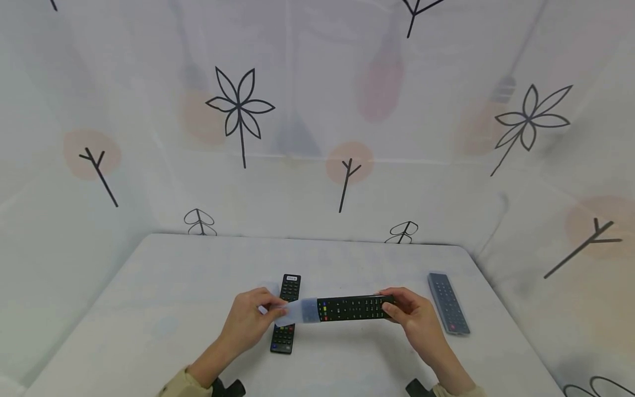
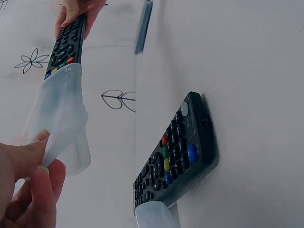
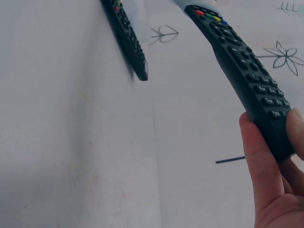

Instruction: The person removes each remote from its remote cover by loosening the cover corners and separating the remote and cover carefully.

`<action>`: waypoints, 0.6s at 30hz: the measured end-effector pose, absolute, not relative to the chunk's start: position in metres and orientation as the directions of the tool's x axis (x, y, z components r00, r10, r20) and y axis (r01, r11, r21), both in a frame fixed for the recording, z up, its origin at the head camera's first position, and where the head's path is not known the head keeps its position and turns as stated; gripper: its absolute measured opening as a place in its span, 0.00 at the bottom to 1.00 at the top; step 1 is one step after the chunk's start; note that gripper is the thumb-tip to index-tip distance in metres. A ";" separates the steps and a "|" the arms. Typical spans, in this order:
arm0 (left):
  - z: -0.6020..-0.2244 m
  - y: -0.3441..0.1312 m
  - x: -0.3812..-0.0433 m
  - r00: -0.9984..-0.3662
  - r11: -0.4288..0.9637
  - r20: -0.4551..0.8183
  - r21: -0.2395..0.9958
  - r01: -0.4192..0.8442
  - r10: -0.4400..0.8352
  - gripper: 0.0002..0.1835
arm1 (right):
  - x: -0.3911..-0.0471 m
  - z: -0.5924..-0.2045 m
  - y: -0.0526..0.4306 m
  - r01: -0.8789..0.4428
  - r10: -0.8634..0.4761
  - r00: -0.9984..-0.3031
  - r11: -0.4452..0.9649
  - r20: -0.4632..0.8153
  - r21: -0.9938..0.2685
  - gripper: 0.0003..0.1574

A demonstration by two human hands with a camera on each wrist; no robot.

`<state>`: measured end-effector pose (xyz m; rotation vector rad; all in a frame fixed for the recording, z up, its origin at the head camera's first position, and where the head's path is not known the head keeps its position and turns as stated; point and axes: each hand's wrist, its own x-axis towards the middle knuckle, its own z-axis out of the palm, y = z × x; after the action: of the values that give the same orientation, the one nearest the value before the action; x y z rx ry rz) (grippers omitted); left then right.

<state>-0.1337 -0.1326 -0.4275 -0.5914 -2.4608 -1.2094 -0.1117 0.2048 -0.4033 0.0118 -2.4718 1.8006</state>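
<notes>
Above the table, my right hand [image 1: 414, 315] grips the end of a black remote control [image 1: 352, 308] between thumb and fingers. A translucent silicone cover [image 1: 308, 310] wraps the remote's other end, and its loose part hangs past that end. My left hand [image 1: 250, 318] pinches the loose edge of this cover [image 2: 61, 118] between thumb and fingers. In the left wrist view the coloured buttons sit just outside the cover's rim. Beneath my left hand, a second black remote [image 1: 283, 341] lies on the table, its middle hidden in the head view.
A third remote in a bluish translucent cover [image 1: 448, 303] lies at the table's right side. Another pale translucent cover [image 2: 154, 213] lies by the second remote. The white table [image 1: 198, 259] ends at a patterned cloth backdrop [image 1: 297, 193].
</notes>
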 end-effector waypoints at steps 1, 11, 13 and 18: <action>-0.427 -0.133 -0.134 -0.858 0.552 0.466 0.666 0.502 0.217 0.09 | -0.112 -0.403 0.205 -0.055 0.042 -0.997 0.306 0.071 -0.950 0.16; -0.426 -0.132 -0.134 -0.860 0.557 0.463 0.665 0.498 0.216 0.09 | -0.111 -0.404 0.206 -0.061 0.034 -0.997 0.299 0.074 -0.952 0.16; -0.426 -0.132 -0.134 -0.858 0.554 0.466 0.664 0.502 0.219 0.09 | -0.111 -0.404 0.207 -0.068 0.031 -0.996 0.297 0.080 -0.953 0.16; -0.428 -0.132 -0.135 -0.853 0.552 0.473 0.660 0.509 0.220 0.09 | -0.111 -0.405 0.208 -0.072 0.028 -0.996 0.305 0.084 -0.950 0.16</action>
<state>-0.1350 -0.1324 -0.4276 -0.5988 -2.4553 -1.2032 -0.1110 0.2076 -0.4047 0.0411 -2.4678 1.8036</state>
